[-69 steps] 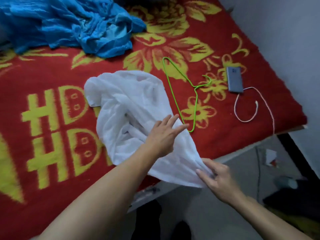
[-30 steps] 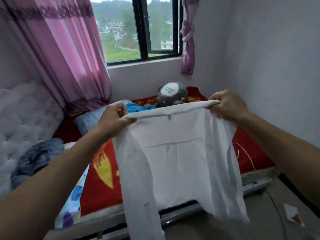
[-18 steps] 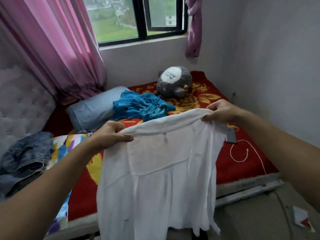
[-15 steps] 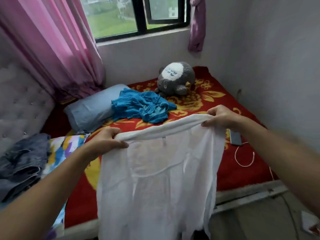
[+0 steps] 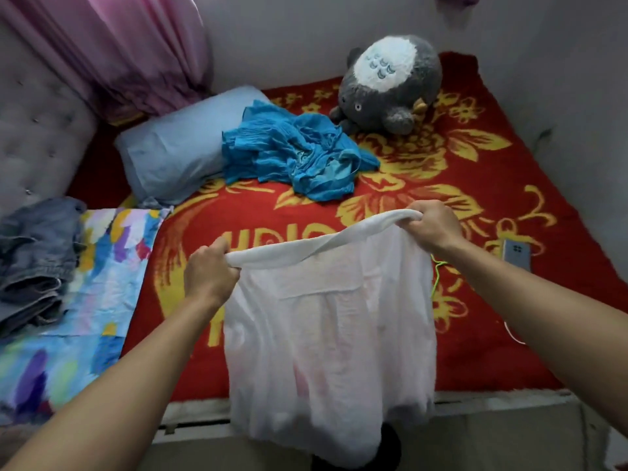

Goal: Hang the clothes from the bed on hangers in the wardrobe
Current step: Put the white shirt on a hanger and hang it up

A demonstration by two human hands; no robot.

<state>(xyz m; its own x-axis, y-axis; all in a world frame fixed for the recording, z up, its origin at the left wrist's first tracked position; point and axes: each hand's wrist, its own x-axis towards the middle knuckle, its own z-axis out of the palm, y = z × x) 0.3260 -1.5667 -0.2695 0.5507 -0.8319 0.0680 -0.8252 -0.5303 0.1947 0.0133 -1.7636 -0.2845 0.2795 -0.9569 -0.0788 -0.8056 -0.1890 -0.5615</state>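
**A:** On the head view, what are the hands doing?

**B:** Both are closed on the white garment. The left hand grips one end of its rolled top edge, and the right hand grips the other end, farther from the person and a little higher. Held apart like that, the cloth hangs flat below them over the near edge of the bed — probably to open it out and find the shoulders for a hanger.

**A:** Where is the hanger?

**B:** A sliver of green hanger shows on the bed just below the right hand. Most of it is hidden behind the cloth, but I'd judge it within easy reach.

**A:** What else is waiting?

**B:** A crumpled blue garment lies beyond both hands, against the pillow. Folded jeans sit well off to the left of the left hand. A phone lies to the right of the right hand. No wardrobe is in view — so the hanging itself looks not yet begun.
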